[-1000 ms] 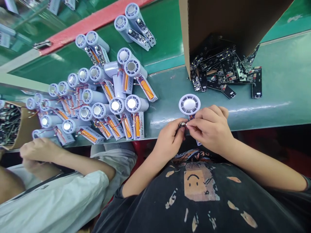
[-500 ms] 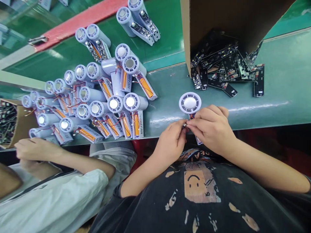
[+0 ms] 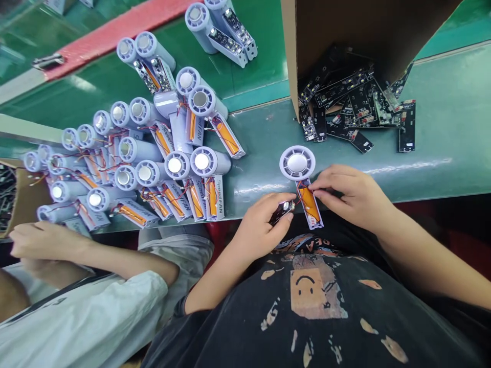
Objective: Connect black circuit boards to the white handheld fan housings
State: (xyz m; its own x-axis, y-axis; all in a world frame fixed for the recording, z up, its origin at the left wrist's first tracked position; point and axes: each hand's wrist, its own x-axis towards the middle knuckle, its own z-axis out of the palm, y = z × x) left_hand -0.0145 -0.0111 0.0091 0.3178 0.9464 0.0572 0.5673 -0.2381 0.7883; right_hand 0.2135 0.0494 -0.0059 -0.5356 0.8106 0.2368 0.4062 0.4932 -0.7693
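The hands have parted: the left hand (image 3: 261,230) now pinches a small black circuit board (image 3: 282,212) between its fingers, while the right hand (image 3: 355,197) grips the open handle of a white handheld fan (image 3: 297,163) near its orange battery (image 3: 309,204), the fan's head at twelve o'clock. A heap of black circuit boards (image 3: 355,115) lies at one o'clock.

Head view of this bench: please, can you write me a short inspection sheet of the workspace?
Surface: green belt.
Things: left hand holds a black circuit board; right hand holds the handle of a white handheld fan, with an orange pack inside.
Clutter: tilted cardboard box, loose black boards, crowded fans.
Cables: thin red wires at the handle.
Surroundings: co-worker's hand, white sleeve.
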